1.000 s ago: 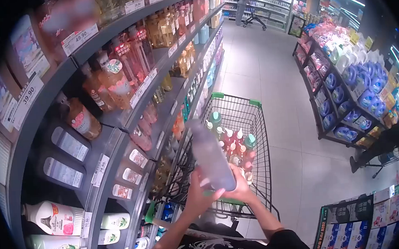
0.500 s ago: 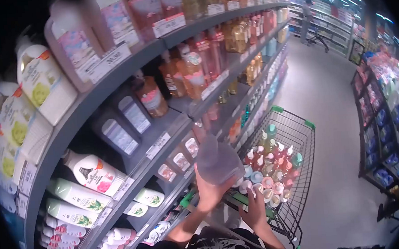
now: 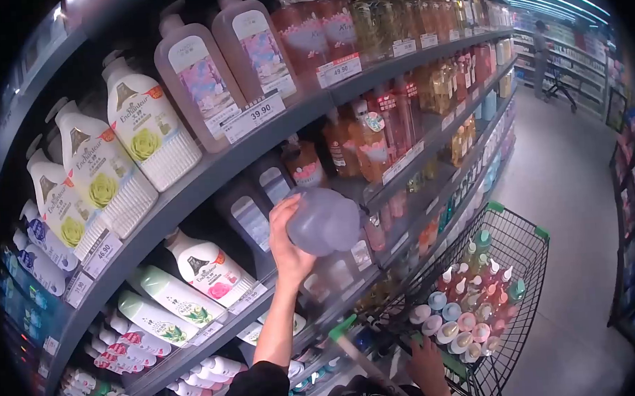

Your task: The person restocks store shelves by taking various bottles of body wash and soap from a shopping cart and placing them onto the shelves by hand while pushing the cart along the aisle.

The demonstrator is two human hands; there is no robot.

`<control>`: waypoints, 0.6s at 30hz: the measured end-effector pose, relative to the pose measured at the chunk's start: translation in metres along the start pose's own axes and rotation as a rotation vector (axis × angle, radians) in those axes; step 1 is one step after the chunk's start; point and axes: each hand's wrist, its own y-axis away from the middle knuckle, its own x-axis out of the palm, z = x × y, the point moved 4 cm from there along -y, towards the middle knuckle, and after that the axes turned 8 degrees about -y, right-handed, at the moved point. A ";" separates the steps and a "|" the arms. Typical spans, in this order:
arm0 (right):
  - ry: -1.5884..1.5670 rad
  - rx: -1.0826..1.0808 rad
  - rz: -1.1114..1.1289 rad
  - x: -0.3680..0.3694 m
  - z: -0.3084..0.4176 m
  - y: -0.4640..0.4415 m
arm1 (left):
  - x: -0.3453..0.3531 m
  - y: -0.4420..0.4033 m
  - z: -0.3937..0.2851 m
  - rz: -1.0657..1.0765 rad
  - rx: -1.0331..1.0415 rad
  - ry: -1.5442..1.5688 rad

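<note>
Bottle (image 3: 326, 223) in left hand (image 3: 287, 235) near shelf (image 3: 184, 190); right hand (image 3: 426, 369) by cart (image 3: 542, 234).

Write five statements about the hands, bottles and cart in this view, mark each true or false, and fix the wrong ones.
1. The left hand holds a translucent purple-grey plastic bottle. True.
2. The right hand is raised to the top shelf. False: it is low, beside the near end of the black wire shopping cart.
3. The cart contains nothing. False: many coloured pump bottles stand in it.
4. White plastic bottles with green flower labels stand on a shelf to the left of the held bottle. True.
5. The white paper price tag below the tall pinkish bottles reads 46.90. False: it reads 39.90.
</note>
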 end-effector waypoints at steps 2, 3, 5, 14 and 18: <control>-0.020 0.020 0.019 -0.001 -0.001 -0.001 | 0.000 0.004 0.009 0.005 -0.281 0.029; -0.026 0.023 0.018 -0.001 -0.001 -0.001 | 0.000 0.005 0.013 0.007 -0.423 0.044; -0.037 0.026 0.018 0.000 -0.002 -0.001 | 0.001 0.000 0.019 0.004 -0.493 0.086; -0.039 -0.002 -0.011 0.003 -0.005 -0.001 | 0.010 -0.005 0.040 0.000 -0.600 0.105; -0.046 0.037 0.045 0.005 -0.007 -0.003 | 0.020 0.004 0.054 0.036 -0.585 0.123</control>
